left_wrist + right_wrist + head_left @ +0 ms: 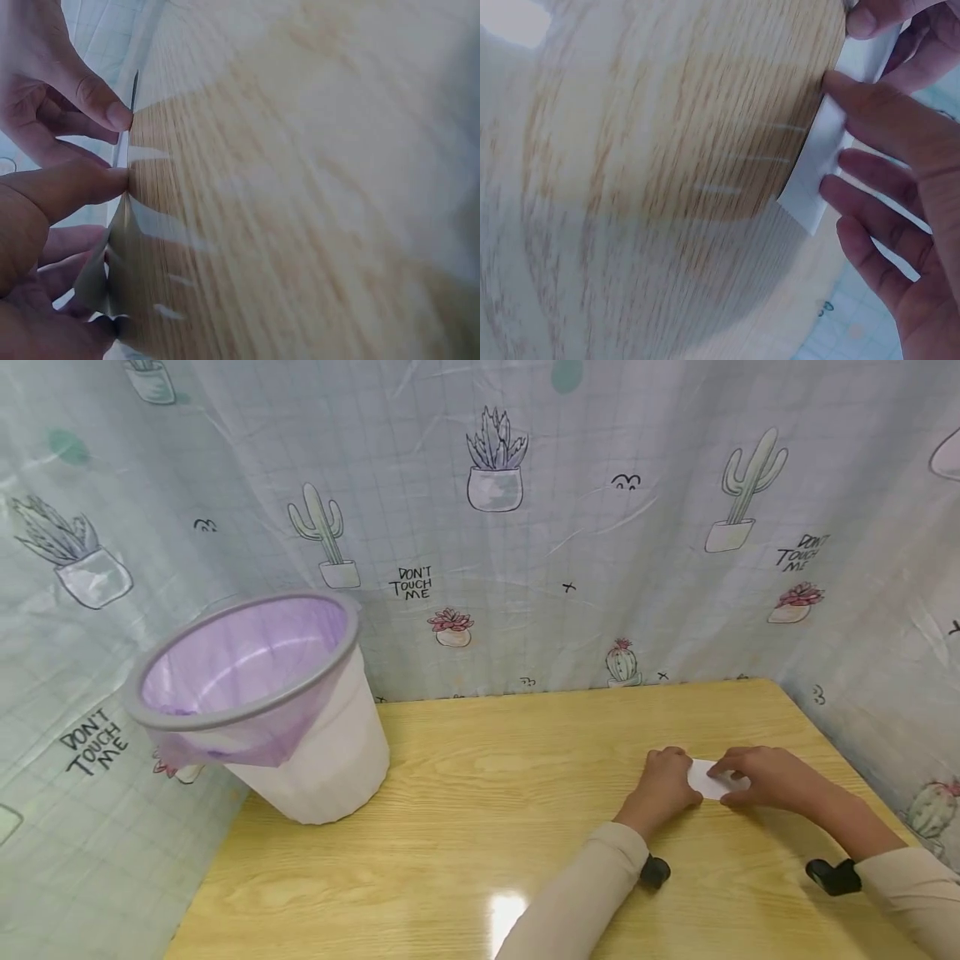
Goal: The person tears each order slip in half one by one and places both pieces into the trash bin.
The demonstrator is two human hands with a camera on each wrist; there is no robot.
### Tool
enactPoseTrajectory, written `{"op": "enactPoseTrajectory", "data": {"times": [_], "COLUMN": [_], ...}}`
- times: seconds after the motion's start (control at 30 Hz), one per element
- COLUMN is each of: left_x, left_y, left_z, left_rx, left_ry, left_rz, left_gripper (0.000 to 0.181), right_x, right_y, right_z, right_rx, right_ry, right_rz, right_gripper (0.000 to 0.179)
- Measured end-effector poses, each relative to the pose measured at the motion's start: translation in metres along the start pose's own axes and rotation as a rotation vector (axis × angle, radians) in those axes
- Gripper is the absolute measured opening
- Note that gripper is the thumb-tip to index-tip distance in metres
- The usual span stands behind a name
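A small white piece of paper (703, 774) lies low over the wooden table, between both hands. My left hand (663, 781) pinches its left end, thumb at the near edge. At the right part my right hand (772, 779) grips the paper, thumb near and fingertips on the far side. In the right wrist view the paper (814, 161) looks like a narrow folded strip with a jagged end. The left wrist view shows a bent corner of the paper (91, 281) beside the left fingers. Parts of the paper are hidden under the fingers.
A white bin (337, 760) with a grey rim and purple liner stands at the table's left. The wooden table (480, 793) ends at a patterned curtain (555, 543) behind and on both sides. Black wrist devices (655, 872) sit at both cuffs.
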State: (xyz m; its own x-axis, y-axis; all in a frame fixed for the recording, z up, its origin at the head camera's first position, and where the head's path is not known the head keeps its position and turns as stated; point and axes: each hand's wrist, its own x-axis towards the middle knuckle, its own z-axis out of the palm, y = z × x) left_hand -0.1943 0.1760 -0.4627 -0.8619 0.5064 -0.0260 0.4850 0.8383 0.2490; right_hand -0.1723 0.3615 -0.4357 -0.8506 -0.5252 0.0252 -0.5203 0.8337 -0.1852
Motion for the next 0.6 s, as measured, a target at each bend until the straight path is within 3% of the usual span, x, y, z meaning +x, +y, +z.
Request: {"op": "enactPoseTrajectory", "data": {"times": [0.23, 0.47, 0.6], "left_x": [-0.004, -0.008, -0.006], "left_y": [0.0, 0.002, 0.003], "left_z": [-0.004, -0.004, -0.005], "left_rx": [0.005, 0.223, 0.295], "left_ry": [0.013, -0.019, -0.031], "left_rz": [-0.03, 0.023, 0.072], "left_gripper": [0.04, 0.027, 0.025], "right_x": [0.001, -0.002, -0.007], "right_y": [0.002, 0.0, 0.001], "right_z": [0.001, 0.013, 0.015], "right_rx": [-0.022, -0.03, -0.031], "right_ry": [0.011, 0.084, 0.113], "right_rz": [-0.039, -0.077, -0.044], "right_gripper": [0.039, 0.032, 0.031]}}
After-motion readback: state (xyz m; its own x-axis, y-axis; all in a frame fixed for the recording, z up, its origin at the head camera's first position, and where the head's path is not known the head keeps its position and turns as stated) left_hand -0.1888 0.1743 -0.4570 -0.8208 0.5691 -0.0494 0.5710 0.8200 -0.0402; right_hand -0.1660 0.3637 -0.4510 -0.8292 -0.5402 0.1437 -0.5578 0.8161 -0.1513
